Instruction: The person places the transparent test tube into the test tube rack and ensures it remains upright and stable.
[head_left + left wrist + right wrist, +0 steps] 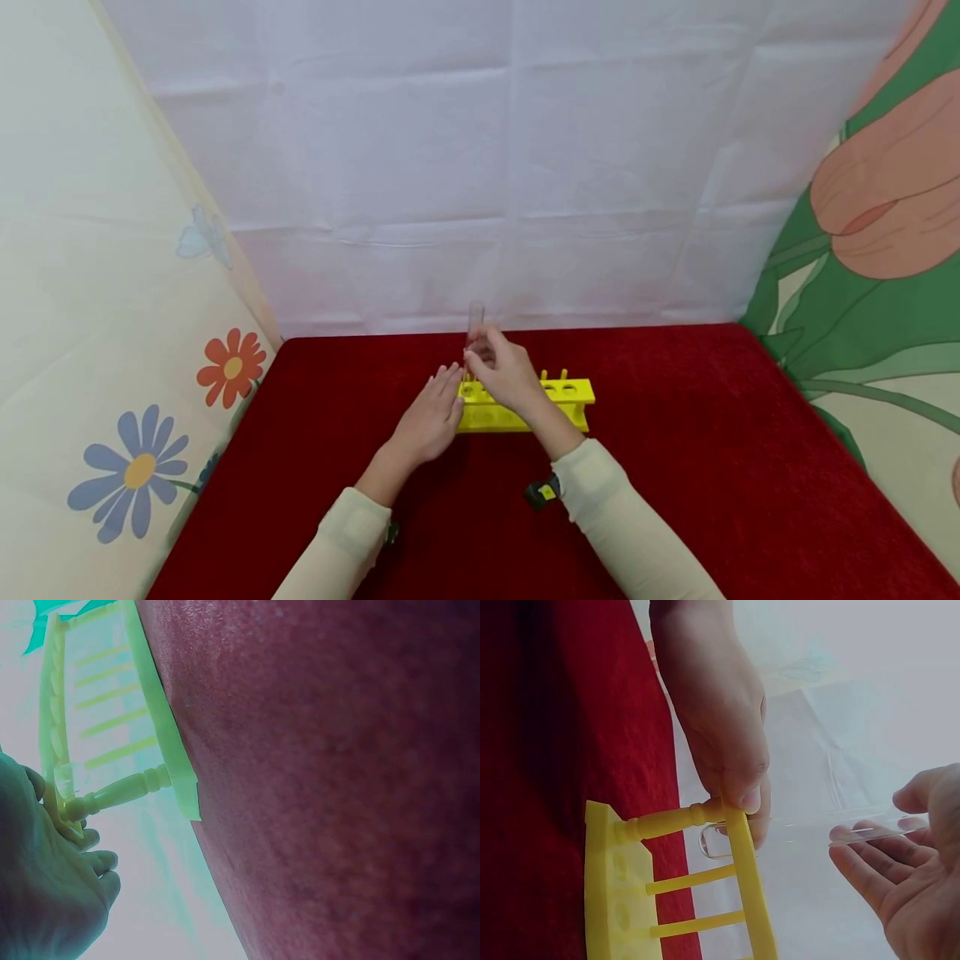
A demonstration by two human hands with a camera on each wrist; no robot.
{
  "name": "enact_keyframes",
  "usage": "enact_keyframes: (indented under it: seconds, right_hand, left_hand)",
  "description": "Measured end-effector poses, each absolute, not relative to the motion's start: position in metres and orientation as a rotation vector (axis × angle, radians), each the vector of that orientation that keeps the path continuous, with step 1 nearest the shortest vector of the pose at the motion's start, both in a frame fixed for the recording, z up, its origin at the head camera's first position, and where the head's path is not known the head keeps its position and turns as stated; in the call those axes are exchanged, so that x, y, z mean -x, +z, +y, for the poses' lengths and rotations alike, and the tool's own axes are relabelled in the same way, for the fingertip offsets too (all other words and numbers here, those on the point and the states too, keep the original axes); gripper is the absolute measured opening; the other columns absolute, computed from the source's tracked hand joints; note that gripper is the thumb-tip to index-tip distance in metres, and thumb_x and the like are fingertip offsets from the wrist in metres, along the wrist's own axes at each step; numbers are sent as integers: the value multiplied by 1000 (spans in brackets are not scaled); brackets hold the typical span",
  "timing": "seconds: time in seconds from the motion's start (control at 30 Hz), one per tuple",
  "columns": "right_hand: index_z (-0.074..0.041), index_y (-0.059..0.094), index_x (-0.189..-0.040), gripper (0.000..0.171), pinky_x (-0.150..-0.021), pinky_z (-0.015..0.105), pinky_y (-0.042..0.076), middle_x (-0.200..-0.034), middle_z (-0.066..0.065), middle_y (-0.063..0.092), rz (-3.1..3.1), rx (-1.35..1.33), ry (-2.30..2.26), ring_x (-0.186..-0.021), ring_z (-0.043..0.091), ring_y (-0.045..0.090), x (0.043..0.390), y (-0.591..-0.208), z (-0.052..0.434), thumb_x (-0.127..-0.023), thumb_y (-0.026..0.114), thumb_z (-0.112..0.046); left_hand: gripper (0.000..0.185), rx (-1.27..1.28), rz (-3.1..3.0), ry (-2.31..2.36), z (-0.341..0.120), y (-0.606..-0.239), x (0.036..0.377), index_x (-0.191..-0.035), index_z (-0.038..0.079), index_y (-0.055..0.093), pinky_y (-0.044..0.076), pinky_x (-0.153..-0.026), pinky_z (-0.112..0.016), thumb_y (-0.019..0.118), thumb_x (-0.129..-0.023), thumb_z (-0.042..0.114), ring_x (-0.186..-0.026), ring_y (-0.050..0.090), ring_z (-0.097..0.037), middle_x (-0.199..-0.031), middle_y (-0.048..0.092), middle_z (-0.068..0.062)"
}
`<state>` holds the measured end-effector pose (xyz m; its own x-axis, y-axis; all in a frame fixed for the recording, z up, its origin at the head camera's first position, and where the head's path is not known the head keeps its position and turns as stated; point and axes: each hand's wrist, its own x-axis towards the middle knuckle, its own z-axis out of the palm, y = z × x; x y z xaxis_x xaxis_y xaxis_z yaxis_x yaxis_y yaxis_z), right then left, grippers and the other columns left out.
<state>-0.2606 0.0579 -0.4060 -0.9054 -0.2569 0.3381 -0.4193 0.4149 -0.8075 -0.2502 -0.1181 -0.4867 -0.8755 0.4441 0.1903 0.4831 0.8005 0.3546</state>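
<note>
A yellow test tube rack (558, 402) stands in the middle of the red cloth. My left hand (429, 421) grips the left end of its top plate; the fingers (79, 825) curl round that end, and the thumb (746, 791) presses beside the corner post. My right hand (501, 367) pinches a clear glass test tube (476, 318), upright over the rack's left end. In the right wrist view the tube (802, 829) has its round bottom just through the end hole of the rack (615, 877), with my right hand's fingertips (889, 851) near its open end.
The red cloth (712, 450) covers the whole table. A white sheet (480, 167) hangs behind it, with flowered cloths at the left (112, 333) and right (885, 250). A small black and yellow device (543, 493) is strapped at my right wrist.
</note>
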Motion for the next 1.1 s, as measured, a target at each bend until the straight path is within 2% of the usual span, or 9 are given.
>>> enact_keyframes:
  seconds: [0.13, 0.3, 0.57, 0.83, 1.1]
  right_hand:
    - [-2, 58, -126, 29, -88, 39, 60, -110, 11, 70, -2504, -613, 1497, -97, 23, 69, 260, -406, 58, -101, 62, -16]
    - [-5, 59, -125, 26, -89, 39, 59, -111, 10, 70, -2515, -615, 1483, -100, 23, 69, 260, -407, 58, -101, 61, -15]
    - [-1, 60, -125, 27, -89, 39, 60, -112, 12, 71, -2513, -627, 1459, -103, 25, 69, 259, -409, 55, -100, 62, -11]
    - [3, 61, -125, 29, -90, 39, 59, -113, 14, 70, -2517, -663, 1425, -103, 27, 69, 259, -413, 53, -99, 63, -10]
    - [5, 62, -124, 29, -91, 40, 59, -113, 15, 70, -2522, -670, 1415, -103, 28, 69, 260, -418, 52, -98, 63, -9]
  left_hand:
    - [54, 742, -2893, -607, -118, -486, 250, -158, 1, 29, 20, -125, -47, 31, -111, 26, -153, 22, -34, -164, 30, -15]
    - [54, 730, -2911, -630, -117, -483, 248, -159, 1, 29, 19, -125, -47, 30, -111, 27, -154, 21, -34, -165, 28, -14]
    - [55, 714, -2931, -620, -118, -484, 249, -160, 4, 25, 17, -126, -45, 27, -112, 30, -155, 19, -32, -166, 25, -12]
    - [54, 736, -2893, -642, -119, -485, 249, -159, 3, 29, 20, -125, -49, 33, -111, 26, -153, 22, -36, -165, 29, -15]
    - [53, 738, -2879, -654, -120, -486, 249, -159, 3, 29, 20, -125, -49, 33, -111, 25, -153, 23, -36, -164, 29, -14]
